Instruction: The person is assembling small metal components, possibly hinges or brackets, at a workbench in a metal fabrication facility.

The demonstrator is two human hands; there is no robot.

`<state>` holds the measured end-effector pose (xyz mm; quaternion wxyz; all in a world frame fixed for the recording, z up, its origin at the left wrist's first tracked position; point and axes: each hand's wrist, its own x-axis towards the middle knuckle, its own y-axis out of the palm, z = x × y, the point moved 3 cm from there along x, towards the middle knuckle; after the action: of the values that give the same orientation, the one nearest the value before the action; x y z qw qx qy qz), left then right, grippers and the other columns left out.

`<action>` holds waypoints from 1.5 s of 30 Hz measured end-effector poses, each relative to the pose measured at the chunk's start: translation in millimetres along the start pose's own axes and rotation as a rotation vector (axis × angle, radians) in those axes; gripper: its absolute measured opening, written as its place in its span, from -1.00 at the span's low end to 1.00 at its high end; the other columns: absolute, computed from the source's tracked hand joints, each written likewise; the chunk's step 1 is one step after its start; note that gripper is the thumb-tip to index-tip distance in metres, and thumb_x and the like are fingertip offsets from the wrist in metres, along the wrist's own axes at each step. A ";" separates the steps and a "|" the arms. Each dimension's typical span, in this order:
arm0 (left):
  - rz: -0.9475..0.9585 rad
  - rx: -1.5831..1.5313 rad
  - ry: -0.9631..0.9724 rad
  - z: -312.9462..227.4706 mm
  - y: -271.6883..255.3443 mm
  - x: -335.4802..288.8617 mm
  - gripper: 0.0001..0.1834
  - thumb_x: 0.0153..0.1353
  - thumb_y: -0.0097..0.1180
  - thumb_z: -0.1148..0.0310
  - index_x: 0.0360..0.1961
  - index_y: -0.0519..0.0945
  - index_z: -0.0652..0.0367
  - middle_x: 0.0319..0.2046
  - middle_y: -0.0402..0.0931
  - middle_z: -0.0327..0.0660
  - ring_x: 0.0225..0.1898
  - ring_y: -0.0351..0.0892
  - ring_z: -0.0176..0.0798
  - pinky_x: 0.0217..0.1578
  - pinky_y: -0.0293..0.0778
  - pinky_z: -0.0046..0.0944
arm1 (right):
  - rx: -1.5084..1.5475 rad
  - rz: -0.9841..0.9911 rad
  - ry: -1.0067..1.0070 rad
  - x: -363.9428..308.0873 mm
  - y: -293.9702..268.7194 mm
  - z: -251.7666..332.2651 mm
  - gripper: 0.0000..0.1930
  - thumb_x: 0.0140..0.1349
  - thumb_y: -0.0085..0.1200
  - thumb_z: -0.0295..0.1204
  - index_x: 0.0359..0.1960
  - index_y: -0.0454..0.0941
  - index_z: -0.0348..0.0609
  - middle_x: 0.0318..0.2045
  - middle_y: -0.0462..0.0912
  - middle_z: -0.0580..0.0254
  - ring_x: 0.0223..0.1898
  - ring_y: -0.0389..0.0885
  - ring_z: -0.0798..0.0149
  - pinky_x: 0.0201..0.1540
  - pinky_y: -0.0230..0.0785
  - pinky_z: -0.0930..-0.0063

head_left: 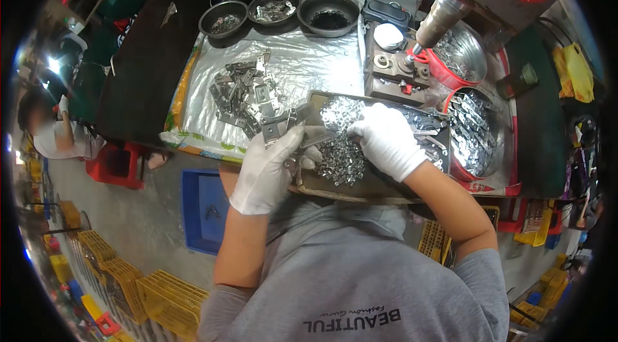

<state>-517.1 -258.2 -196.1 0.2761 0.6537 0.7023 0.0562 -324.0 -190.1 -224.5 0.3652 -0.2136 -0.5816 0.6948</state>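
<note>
White gloves cover both of my hands. My left hand (265, 173) is closed around flat metal bracket pieces (317, 135), which stick out past the thumb toward the tray. Over a shallow tray (357, 195), my right hand (388, 140) has its fingers drawn together above a heap of small shiny metal parts (340, 160). Whatever the right fingertips hold is too small to make out. Beyond my left hand, a loose pile of metal brackets (246, 92) lies on a silvery sheet (309, 62). Longer metal pieces (432, 138) lie in the tray's right part.
Several dark pans, including one with black parts (322, 31), line the back. A press spindle (441, 17) stands above a metal fixture (386, 84). To the right, a red-rimmed basin holds metal strips (473, 126). A blue bin (201, 239) sits on the floor; another person is far left.
</note>
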 end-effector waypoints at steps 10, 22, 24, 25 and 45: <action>0.005 -0.012 -0.024 13.3 -3.3 4.9 -0.73 0.39 -0.02 0.40 -0.01 0.51 0.36 -0.22 0.63 -0.01 -0.35 0.62 -0.27 -0.41 0.50 -0.37 | 0.114 0.000 0.024 -3.8 -8.4 -4.8 -0.89 0.03 0.21 -0.51 -0.36 0.62 -0.11 -0.43 0.58 0.10 -0.29 0.58 0.04 -0.19 0.43 0.20; 0.125 -0.180 -0.097 20.4 15.2 -0.6 -0.77 0.38 -0.05 0.44 -0.06 0.48 0.40 -0.18 0.59 0.10 -0.32 0.64 -0.14 -0.36 0.58 -0.27 | 1.073 -0.031 0.342 -26.1 -35.9 9.1 -0.88 0.15 0.23 -0.53 -0.31 0.59 -0.30 -0.42 0.63 0.29 -0.41 0.59 0.50 -0.32 0.46 0.59; 0.134 -0.205 -0.120 24.8 14.4 1.0 -0.77 0.38 -0.03 0.44 -0.06 0.47 0.41 -0.20 0.59 0.10 -0.33 0.64 -0.14 -0.37 0.59 -0.27 | 1.194 -0.075 0.345 -29.5 -34.9 9.8 -0.88 0.15 0.23 -0.56 -0.28 0.61 -0.31 -0.38 0.64 0.35 -0.37 0.57 0.56 -0.29 0.45 0.64; 0.135 -0.204 -0.119 25.1 14.5 1.0 -0.77 0.38 -0.03 0.44 -0.06 0.47 0.41 -0.20 0.59 0.10 -0.33 0.64 -0.14 -0.37 0.59 -0.27 | 1.194 -0.077 0.343 -29.9 -38.3 10.5 -0.88 0.15 0.23 -0.56 -0.28 0.61 -0.31 -0.38 0.64 0.35 -0.37 0.57 0.56 -0.29 0.45 0.64; 0.275 -0.197 -0.050 22.2 13.2 -3.0 -0.67 0.39 0.01 0.32 0.04 0.40 0.34 0.05 0.52 0.20 -0.12 0.65 -0.05 -0.20 0.60 -0.24 | 1.305 -0.079 0.427 -54.1 -45.8 5.1 -0.66 0.22 0.18 -0.56 0.05 0.49 -0.25 -0.21 0.66 0.23 -0.17 0.56 0.52 -0.16 0.39 0.64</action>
<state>-495.2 -265.5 -208.0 0.3459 0.7147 0.5901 0.1460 -281.1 -231.7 -186.1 0.5508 -0.0608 0.0333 0.8317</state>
